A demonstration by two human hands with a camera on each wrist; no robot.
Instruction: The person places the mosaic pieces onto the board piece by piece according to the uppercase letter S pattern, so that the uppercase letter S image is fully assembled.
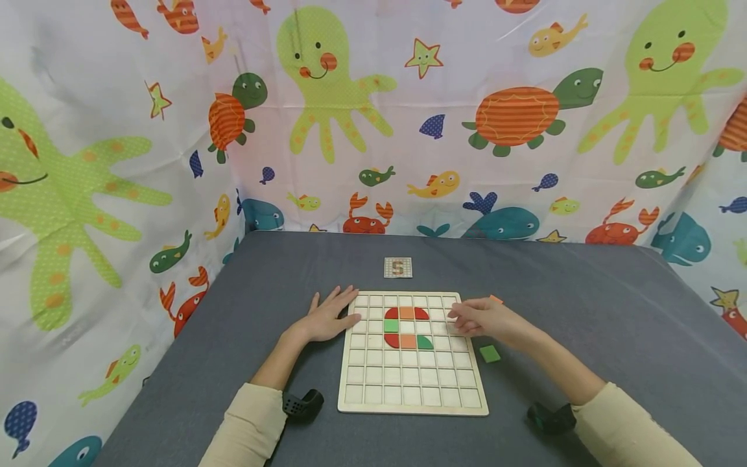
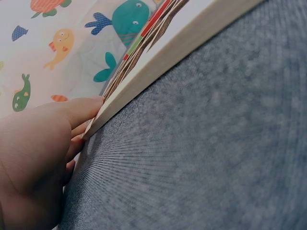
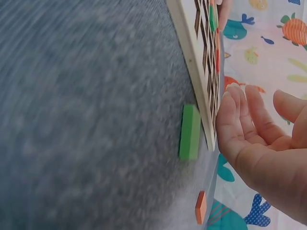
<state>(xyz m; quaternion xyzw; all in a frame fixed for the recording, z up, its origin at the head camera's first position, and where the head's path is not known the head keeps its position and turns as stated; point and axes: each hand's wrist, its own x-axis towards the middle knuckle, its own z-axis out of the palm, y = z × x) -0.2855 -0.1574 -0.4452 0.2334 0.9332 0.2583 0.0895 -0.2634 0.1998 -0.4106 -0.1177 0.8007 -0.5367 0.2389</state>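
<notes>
A pale wooden grid board [image 1: 413, 410] lies on the grey table. Set into its upper cells are several flat coloured pieces: red quarter-rounds, orange squares [image 1: 406, 341], a green square [image 1: 391, 325] and a green quarter-round [image 1: 424, 342]. My left hand [image 1: 327, 319] rests at the board's upper left edge, fingers spread, with the thumb touching the rim. Over the upper right edge hovers my right hand [image 1: 487, 319]; in the right wrist view its fingers [image 3: 230, 112] bend loosely and nothing shows between them. A loose green square block [image 1: 489, 353] lies just right of the board.
Partly hidden behind the right hand lies an orange piece [image 1: 496, 299], seen also in the right wrist view. Beyond the board is a small card [image 1: 398, 268] with a gridded S pattern. A sea-animal curtain [image 1: 408, 130] hangs behind the table and along its sides.
</notes>
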